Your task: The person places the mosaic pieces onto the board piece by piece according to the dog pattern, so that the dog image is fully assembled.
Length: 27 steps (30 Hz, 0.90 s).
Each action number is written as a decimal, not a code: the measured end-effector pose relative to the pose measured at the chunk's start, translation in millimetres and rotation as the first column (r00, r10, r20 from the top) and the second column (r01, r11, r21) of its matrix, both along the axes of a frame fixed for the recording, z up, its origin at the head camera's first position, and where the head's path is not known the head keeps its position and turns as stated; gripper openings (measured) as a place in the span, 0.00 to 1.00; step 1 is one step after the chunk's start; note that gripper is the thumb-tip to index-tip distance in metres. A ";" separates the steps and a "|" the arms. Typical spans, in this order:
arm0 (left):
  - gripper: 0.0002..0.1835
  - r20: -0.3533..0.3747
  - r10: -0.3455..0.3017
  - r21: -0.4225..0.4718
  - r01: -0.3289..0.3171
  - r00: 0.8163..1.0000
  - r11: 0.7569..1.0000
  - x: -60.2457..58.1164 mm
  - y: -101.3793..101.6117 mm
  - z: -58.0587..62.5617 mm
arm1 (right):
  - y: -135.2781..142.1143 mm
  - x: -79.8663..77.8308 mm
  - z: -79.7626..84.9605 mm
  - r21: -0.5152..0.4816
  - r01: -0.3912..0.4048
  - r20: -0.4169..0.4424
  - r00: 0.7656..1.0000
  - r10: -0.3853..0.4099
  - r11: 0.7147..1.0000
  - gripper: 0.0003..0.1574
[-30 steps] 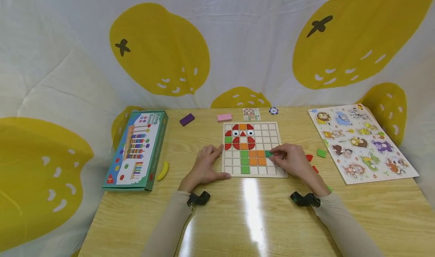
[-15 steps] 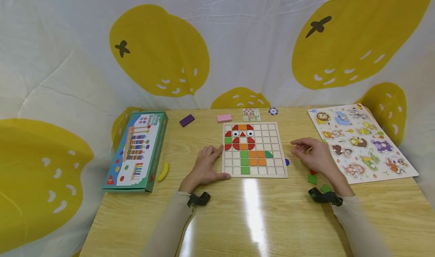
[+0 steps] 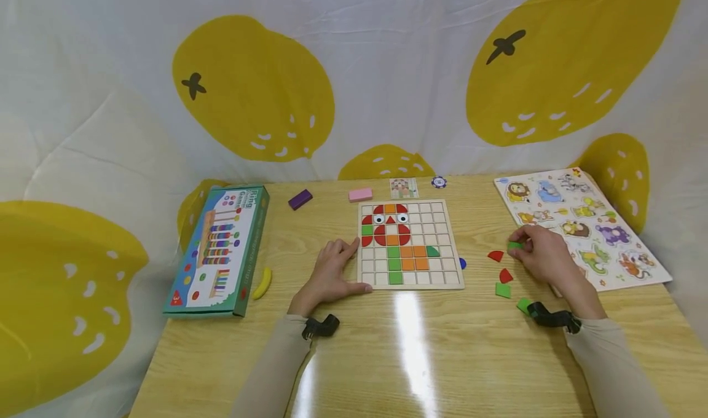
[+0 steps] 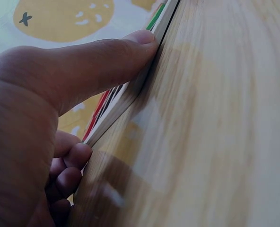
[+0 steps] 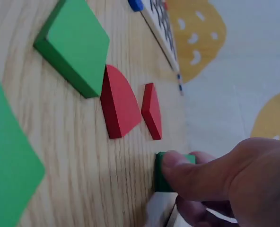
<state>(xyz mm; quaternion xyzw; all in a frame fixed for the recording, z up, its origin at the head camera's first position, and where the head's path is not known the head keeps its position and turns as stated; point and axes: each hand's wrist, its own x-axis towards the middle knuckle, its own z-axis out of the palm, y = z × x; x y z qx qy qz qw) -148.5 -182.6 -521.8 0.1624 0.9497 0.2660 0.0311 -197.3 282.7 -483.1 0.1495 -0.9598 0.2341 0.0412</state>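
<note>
My left hand rests at the near left side of a wooden grid board, with thumb and fingers spread apart. In the left wrist view, the straight thumb touches the board's edge and the fingertips meet it further along. Red, orange and green tiles form a figure with two eyes on the board; a green quarter-circle tile sits at its right. Beside the animal puzzle, my right hand pinches a green tile between thumb and fingers, which partly hide it.
Two red quarter-circle tiles and green square tiles lie right of the board, near a blue piece. The animal puzzle flanks them. Further left are a game box and banana; behind stands a pattern card.
My right hand has left the green quarter-circle on the board, moved right to the loose tiles and now pinches a green tile. My left hand stays at the board's edge.
</note>
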 end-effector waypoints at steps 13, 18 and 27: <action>0.63 -0.036 -0.016 0.015 0.017 0.999 1.000 0.5 0.6 1.3 | -79.5 13.5 -7.9 -0.473 -0.051 0.181 0.971 0.154 0.879 0.17; 0.63 -0.032 -0.020 0.013 0.021 0.999 1.000 0.0 0.9 -0.1 | -102.8 18.6 -17.6 -0.393 -0.132 0.129 0.972 0.197 0.910 0.19; 0.62 -0.029 -0.014 0.011 0.014 0.999 1.000 0.5 -0.6 1.0 | -115.1 19.3 -19.7 -0.337 -0.189 0.041 0.976 0.215 0.923 0.14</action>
